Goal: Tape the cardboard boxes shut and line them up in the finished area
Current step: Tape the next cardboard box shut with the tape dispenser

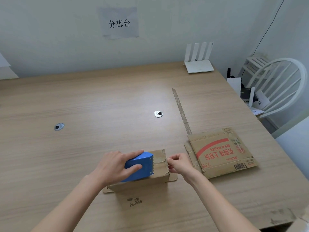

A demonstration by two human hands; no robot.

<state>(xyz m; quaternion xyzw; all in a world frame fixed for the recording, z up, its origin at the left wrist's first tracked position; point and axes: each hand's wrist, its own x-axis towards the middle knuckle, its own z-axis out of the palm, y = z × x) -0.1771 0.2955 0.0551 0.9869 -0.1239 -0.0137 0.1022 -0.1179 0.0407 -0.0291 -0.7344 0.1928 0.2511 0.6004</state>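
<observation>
Wall sign [119, 23] reads 分拣台; flattened box [222, 153] print perhaps JD.

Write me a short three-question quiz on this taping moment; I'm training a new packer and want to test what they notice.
1. True or false: the left hand holds the blue dispenser on top of the box.
2. What lies right of the box?
A. a flattened carton
B. a pair of scissors
C. a stack of taped boxes
3. Fill in: the right hand pinches at the box's ____ end.

Key: 1 true; 2 A; 3 right. What the fingers pinch there, probably the tape end, is too small to tell.
</observation>
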